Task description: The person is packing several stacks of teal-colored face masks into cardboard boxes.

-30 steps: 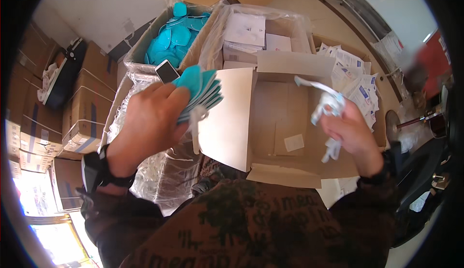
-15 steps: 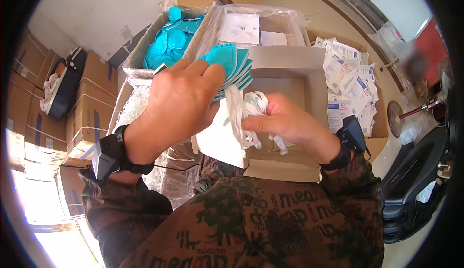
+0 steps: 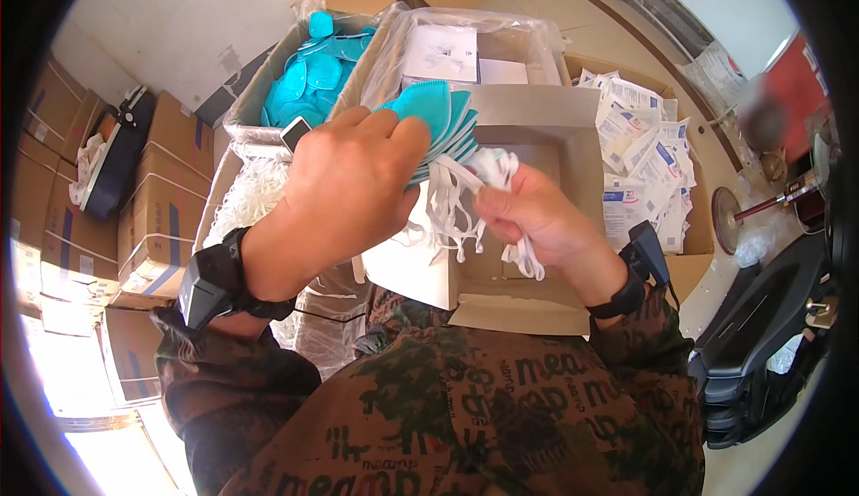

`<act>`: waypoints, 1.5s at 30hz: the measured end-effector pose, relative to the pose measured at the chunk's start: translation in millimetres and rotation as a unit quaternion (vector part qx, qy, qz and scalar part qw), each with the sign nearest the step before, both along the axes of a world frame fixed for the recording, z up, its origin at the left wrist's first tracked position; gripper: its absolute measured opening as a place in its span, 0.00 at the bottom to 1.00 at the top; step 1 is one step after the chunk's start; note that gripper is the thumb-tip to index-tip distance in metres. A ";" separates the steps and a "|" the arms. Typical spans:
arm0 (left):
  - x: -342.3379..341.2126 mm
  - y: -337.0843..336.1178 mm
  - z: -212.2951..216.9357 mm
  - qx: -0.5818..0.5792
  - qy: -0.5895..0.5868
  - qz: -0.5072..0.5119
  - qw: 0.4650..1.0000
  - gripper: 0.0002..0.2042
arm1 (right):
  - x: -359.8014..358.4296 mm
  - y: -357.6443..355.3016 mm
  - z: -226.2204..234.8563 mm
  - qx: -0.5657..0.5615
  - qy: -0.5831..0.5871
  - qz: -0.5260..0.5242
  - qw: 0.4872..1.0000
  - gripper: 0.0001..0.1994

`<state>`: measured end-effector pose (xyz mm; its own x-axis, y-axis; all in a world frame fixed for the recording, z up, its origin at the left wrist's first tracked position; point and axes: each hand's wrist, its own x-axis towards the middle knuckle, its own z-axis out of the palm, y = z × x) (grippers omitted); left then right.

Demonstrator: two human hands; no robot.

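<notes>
My left hand [image 3: 358,169] is closed round a stack of teal folded face masks [image 3: 437,111], whose edges fan out to the right of my fist. White elastic straps [image 3: 447,199] dangle below the stack. Just right of it, my right hand [image 3: 546,218] pinches a bunch of white straps [image 3: 519,250], which hang past the thumb and fingers. Beneath both hands stands an open cardboard box [image 3: 537,106] with its flaps raised. A white sheet [image 3: 407,268] lies at the box's left side. The fingertips of my left hand are hidden behind the masks.
At the back left, a lined box holds loose teal masks [image 3: 318,75]. Beside it a plastic-lined box [image 3: 546,44] contains printed leaflets [image 3: 441,51]. On the right, a carton is full of white packets [image 3: 644,147]. White straps [image 3: 250,200] pile up left. Strapped cartons [image 3: 170,183] line the wall.
Both hands have shifted slightly right with the masks and straps. The straps now spread more loosely between the hands, and a longer bunch hangs from my right hand.
</notes>
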<state>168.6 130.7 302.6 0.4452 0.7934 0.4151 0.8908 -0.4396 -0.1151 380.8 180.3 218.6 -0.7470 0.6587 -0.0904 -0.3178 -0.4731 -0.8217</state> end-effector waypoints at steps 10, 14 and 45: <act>-4.4 -0.3 -11.4 -0.052 -0.006 -0.008 0.999 0.18 | -0.9 4.4 -10.3 0.242 -0.146 -0.058 0.958 0.09; -7.3 5.5 -16.6 -0.046 0.004 -0.011 0.999 0.17 | 16.9 4.5 20.3 0.133 -0.173 0.041 0.975 0.09; -83.7 -92.6 18.0 -0.135 0.050 0.069 0.987 0.13 | 156.4 -43.7 87.9 0.217 -0.441 -0.054 0.869 0.12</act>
<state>84.8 38.0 320.5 0.3537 0.9248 0.1405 0.9343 -0.3421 -0.1003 537.2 136.6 306.5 -0.4453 0.8359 -0.3208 0.5021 -0.0635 -0.8625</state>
